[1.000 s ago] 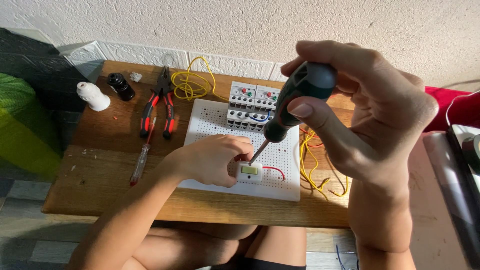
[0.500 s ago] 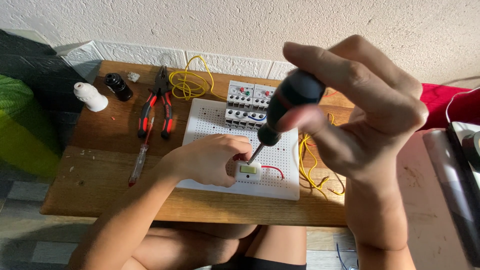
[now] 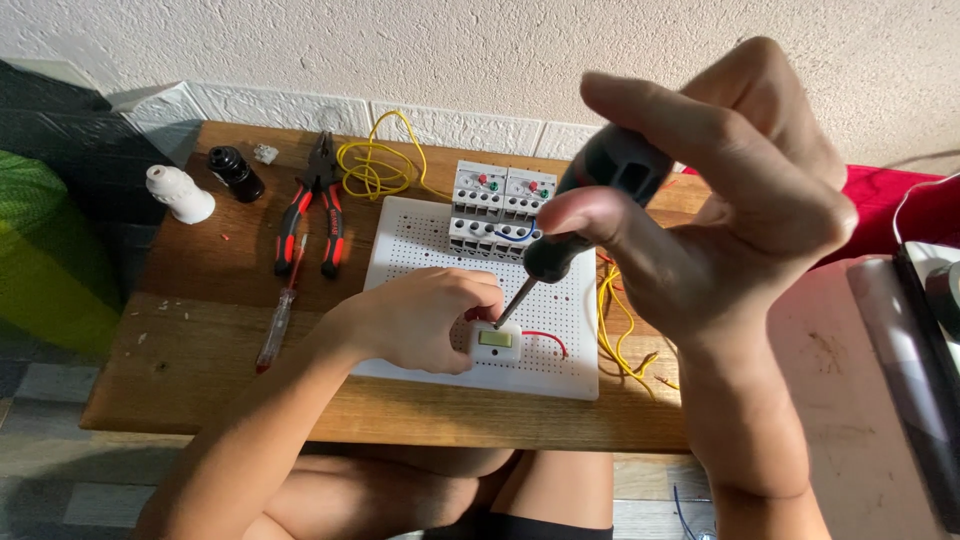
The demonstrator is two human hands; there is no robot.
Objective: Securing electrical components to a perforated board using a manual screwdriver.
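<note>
Your right hand (image 3: 730, 200) gripped the black-handled screwdriver (image 3: 580, 215), fingers wrapped around its handle, tip down on the small white switch module (image 3: 497, 343) (on the white perforated board (image 3: 420, 240)). Your left hand (image 3: 420, 320) closed its fingers against that module, steadying it on the wooden surface (image 3: 200, 330).

Crowded board, open worktop on my left

Breakers (image 3: 502, 208) and yellow wire (image 3: 622, 330) hem my hands; bare worktop (image 3: 190, 330) lies beyond the pliers (image 3: 312, 215).
</note>
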